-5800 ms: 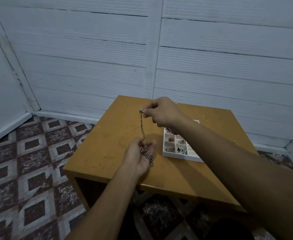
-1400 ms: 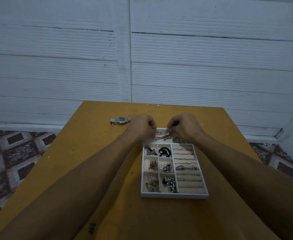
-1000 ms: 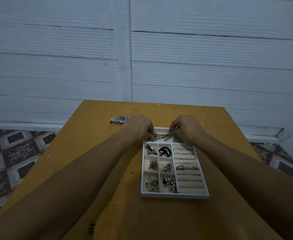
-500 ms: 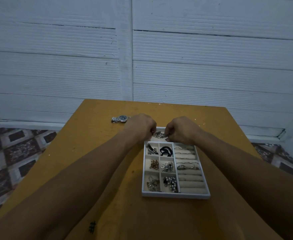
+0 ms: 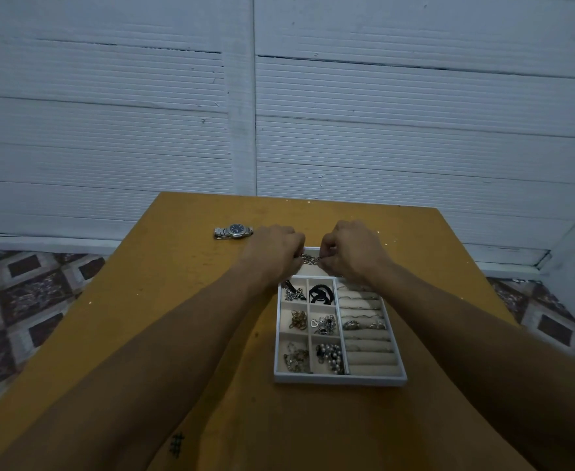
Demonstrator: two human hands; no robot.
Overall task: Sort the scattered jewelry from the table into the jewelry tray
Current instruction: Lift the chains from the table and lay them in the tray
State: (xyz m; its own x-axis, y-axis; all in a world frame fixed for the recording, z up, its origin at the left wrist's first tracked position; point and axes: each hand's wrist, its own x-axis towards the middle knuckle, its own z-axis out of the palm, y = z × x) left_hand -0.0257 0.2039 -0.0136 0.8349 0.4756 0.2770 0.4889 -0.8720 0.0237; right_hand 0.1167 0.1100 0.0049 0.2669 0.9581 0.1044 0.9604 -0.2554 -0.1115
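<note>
Far left on the table [image 5: 184, 300], a silver watch [image 5: 233, 230] with a dark dial lies flat near the far edge, outside the tray and just beside your left knuckles.

Your left hand [image 5: 272, 254] is knuckles up with the fingers curled down and inward, pinching the left end of the chain [image 5: 310, 259]. The left forearm runs in from the bottom left corner and carries a small dark mark [image 5: 177, 445].

The chain is a short run of silver links, bunched and slightly slack between your two hands. It sits over the long far compartment of the tray [image 5: 340, 378]. I cannot tell whether it touches the compartment floor.

Your right hand [image 5: 352, 251] mirrors the left: knuckles up, fingers curled under, pinching the chain's right end. The two hands are close together, nearly touching, and both cover part of the tray's far rim.

The tray is white, with pale lining, and stands squarely right of the table's centre. Its left part has six small cells in two columns:
- far row: silver links, then a black cord;
- middle row: bronze-toned links, then silver pieces with a heart charm;
- near row: a silver tangle, then beads [image 5: 330, 358].

Its right part holds padded rolls, with rings [image 5: 364, 323] tucked in the middle rows.
</note>
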